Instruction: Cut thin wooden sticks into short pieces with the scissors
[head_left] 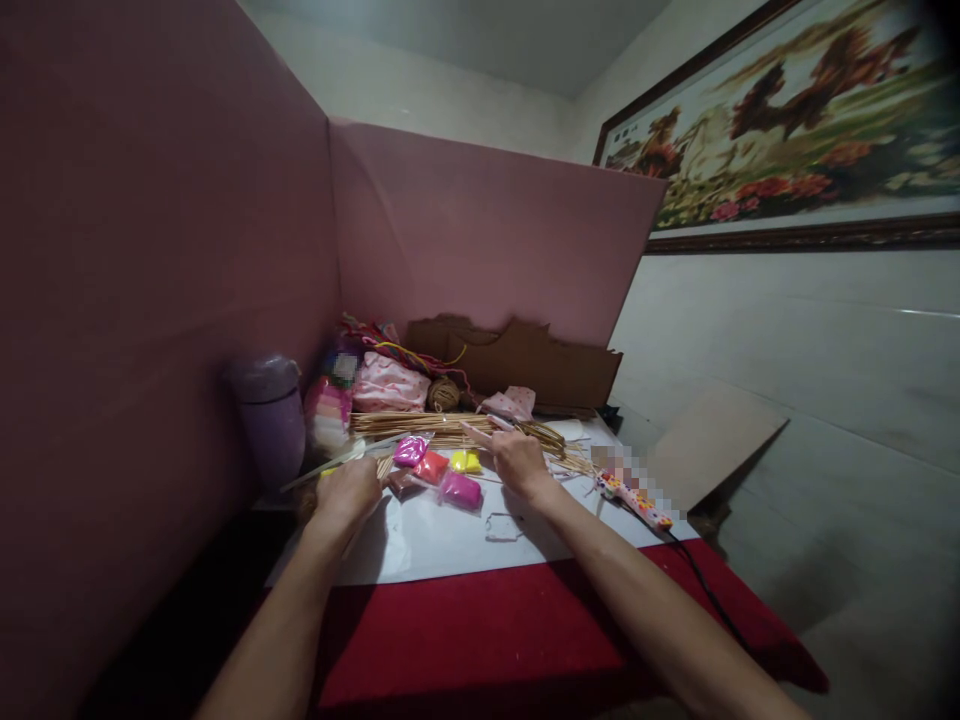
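My left hand [346, 492] is curled on the white sheet [442, 540], closed round the handle end of a long pale tool [337, 462] that points left. My right hand [516, 458] rests near the bundle of thin wooden sticks [450, 428], its fingers pinched on a thin stick-like piece. Between the hands lie small bags of coloured clay: magenta [409, 450], red [431, 467], yellow [466, 461] and pink [460, 490].
A pink partition [225, 250] walls the left and back. A purple cup [270, 415], a ball of twine [443, 394], pink cloth [390, 385] and brown cardboard [525, 365] sit behind. A patterned glue gun [634, 500] with a black cord lies right. Red tablecloth [487, 630] covers the table.
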